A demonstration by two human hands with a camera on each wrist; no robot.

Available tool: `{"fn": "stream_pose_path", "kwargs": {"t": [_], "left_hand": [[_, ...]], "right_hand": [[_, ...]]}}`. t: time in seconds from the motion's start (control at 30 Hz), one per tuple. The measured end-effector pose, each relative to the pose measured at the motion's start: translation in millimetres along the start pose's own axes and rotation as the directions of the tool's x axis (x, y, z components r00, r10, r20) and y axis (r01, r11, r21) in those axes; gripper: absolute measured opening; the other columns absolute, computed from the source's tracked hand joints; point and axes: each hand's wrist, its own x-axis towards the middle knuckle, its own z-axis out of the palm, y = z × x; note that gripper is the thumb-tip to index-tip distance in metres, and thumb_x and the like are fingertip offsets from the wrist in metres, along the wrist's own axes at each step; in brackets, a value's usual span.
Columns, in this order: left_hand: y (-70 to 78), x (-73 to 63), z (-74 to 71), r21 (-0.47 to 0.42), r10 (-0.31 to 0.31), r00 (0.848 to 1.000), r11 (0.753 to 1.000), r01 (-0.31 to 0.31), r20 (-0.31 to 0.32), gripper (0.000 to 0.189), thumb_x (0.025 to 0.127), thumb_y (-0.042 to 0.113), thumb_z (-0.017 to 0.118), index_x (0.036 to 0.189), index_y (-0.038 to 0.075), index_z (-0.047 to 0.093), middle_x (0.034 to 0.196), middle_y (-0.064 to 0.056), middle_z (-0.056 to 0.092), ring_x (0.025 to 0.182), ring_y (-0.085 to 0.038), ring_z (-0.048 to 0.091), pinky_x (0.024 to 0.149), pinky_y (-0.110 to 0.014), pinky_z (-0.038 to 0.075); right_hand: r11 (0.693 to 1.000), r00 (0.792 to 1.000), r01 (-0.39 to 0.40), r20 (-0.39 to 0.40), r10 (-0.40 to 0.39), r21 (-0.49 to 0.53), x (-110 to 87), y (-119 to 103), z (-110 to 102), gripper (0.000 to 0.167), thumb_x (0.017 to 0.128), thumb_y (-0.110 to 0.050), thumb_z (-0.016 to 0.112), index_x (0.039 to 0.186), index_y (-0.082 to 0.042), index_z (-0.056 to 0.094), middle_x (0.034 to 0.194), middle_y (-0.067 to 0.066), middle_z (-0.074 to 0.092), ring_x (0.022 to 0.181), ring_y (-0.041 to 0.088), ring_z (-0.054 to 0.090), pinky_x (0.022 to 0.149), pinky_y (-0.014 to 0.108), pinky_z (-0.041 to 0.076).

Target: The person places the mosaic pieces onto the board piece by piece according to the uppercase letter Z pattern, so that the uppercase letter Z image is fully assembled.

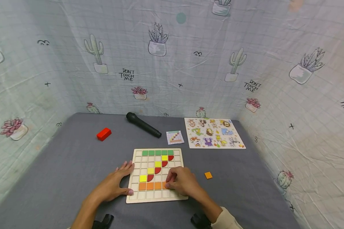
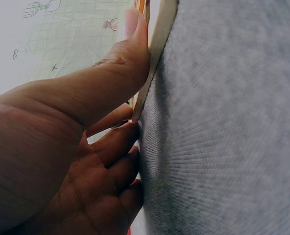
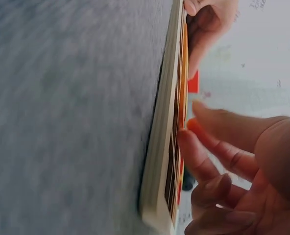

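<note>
A wooden grid board lies flat on the grey surface, with green, yellow, red and orange pieces set in its squares. Spread along its left edge, my left hand rests its thumb on the near corner and its fingertips farther up; the left wrist view shows the thumb against the rim. My right hand pinches an orange square tile over the right end of the orange row. In the right wrist view, thumb and fingertips meet close above the board, largely hiding the tile.
A loose orange tile lies right of the board. Behind it are a small pattern card, a black microphone and a red block. An animal picture board lies back right. Printed cloth encloses the surface.
</note>
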Motion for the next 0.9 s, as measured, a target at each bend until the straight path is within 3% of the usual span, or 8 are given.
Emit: {"fn": "stream_pose_path", "kwargs": {"t": [0.23, 0.57, 0.7, 0.9], "left_hand": [[-0.7, 0.1, 0.0, -0.006, 0.003, 1.000, 1.000, -0.003, -0.005, 0.109, 0.072, 0.037, 0.095, 0.161, 0.000, 0.043, 0.171, -0.021, 0.035, 0.161, -0.047, 0.025, 0.128, -0.068, 0.022], [2.1, -0.1, -0.8, -0.001, -0.017, 1.000, 1.000, 0.017, 0.009, 0.109, 0.071, 0.035, 0.096, 0.160, 0.000, 0.043, 0.171, -0.021, 0.034, 0.161, -0.048, 0.025, 0.129, -0.069, 0.022], [3.7, -0.4, -0.8, -0.002, -0.022, 1.000, 1.000, 0.022, 0.011, 0.109, 0.071, 0.034, 0.096, 0.161, 0.000, 0.043, 0.172, -0.021, 0.034, 0.161, -0.048, 0.025, 0.129, -0.069, 0.021], [3.1, -0.7, -0.7, 0.004, -0.011, 1.000, 1.000, 0.011, 0.002, 0.109, 0.072, 0.034, 0.096, 0.161, 0.000, 0.043, 0.172, -0.021, 0.034, 0.161, -0.048, 0.025, 0.129, -0.069, 0.022]], "right_hand": [[0.999, 0.998, -0.005, -0.065, 0.008, 0.053, -10.4, 19.6, -21.9, 0.017, 0.087, -0.022, 0.090, 0.084, -0.021, 0.073, 0.075, -0.009, 0.065, 0.071, 0.010, 0.058, 0.063, 0.024, 0.045], [0.991, 0.970, -0.119, -0.204, 0.129, 0.061, -24.8, 59.3, -59.7, 0.020, 0.080, -0.012, 0.093, 0.092, -0.017, 0.077, 0.084, -0.006, 0.072, 0.077, 0.013, 0.065, 0.069, 0.026, 0.051], [0.988, 0.956, -0.149, -0.250, 0.155, 0.044, -30.6, 77.1, -74.1, 0.024, 0.078, -0.010, 0.094, 0.096, -0.015, 0.079, 0.091, 0.000, 0.075, 0.082, 0.016, 0.067, 0.070, 0.027, 0.053], [0.975, 0.944, -0.221, -0.256, 0.209, -0.023, -37.6, 99.5, -90.8, 0.028, 0.079, -0.016, 0.094, 0.103, -0.016, 0.079, 0.094, 0.001, 0.075, 0.087, 0.019, 0.067, 0.077, 0.034, 0.052]]}}
